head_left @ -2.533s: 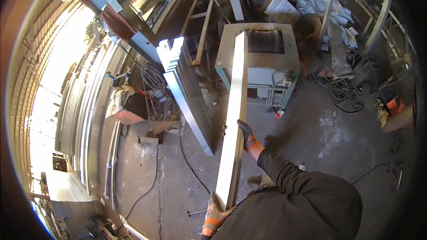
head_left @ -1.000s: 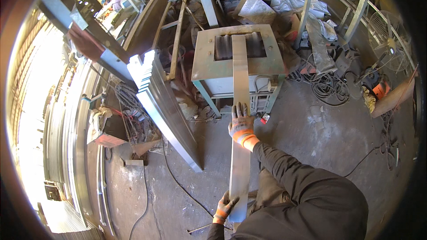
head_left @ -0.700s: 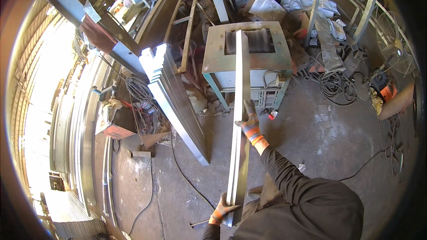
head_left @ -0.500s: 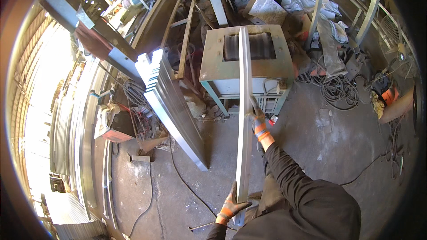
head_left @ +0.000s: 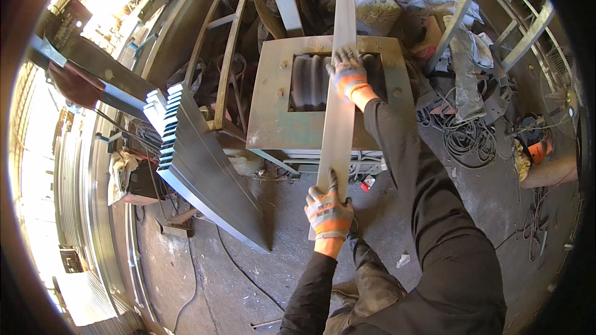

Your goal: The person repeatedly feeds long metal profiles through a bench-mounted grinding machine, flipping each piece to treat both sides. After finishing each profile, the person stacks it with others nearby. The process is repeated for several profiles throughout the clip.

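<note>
Orange-and-grey gloved left hand [head_left: 329,213] sits palm-down near the close end of a metal bar [head_left: 338,130], fingers spread; can't tell if it's pinching. Looks stiff, slick, probably lightish; I'd hold both edges. Right hand [head_left: 349,73] lies flat further up, above the cabinet [head_left: 264,115]. Long axis points away, leaning slightly right.

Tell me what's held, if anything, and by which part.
A long metal bar: the left hand lies on top toward its near end, the right hand on its far half; any grip underneath is hidden.
</note>
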Tool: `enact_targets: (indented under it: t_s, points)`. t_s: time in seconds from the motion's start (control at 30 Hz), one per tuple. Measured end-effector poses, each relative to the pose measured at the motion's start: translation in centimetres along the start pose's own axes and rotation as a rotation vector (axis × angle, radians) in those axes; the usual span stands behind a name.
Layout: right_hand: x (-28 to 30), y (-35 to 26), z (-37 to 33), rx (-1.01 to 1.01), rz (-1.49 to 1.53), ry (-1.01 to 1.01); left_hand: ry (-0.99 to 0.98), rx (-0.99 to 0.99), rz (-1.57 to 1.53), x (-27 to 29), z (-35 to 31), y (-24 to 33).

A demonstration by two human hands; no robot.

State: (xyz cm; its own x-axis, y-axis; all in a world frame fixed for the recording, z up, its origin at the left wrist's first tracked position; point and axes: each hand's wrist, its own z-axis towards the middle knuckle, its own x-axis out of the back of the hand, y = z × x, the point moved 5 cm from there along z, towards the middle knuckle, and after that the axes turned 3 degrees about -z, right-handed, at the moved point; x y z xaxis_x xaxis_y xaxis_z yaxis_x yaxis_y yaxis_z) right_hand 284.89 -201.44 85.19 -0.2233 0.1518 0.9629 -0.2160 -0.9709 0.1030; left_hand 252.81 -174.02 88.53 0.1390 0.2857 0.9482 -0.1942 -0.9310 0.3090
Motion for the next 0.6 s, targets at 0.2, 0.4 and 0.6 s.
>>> enact_targets:
  t_s: [0.2, 0.4, 0.6]
  points:
    - [-0.5, -2.6, -4.9, -0.096, 0.186, -0.010, -0.079, 0.038, 0.028, -1.2, -4.8, -2.7]
    - [6.2, -8.3, -19.7, -0.052, 0.361, 0.017, -0.065, 0.012, 0.066, 1.9, -20.6, -7.2]
    - [14.5, -15.3, -38.4, -0.060, 0.335, -0.037, -0.180, 0.086, 0.063, 3.1, -41.1, -14.9]
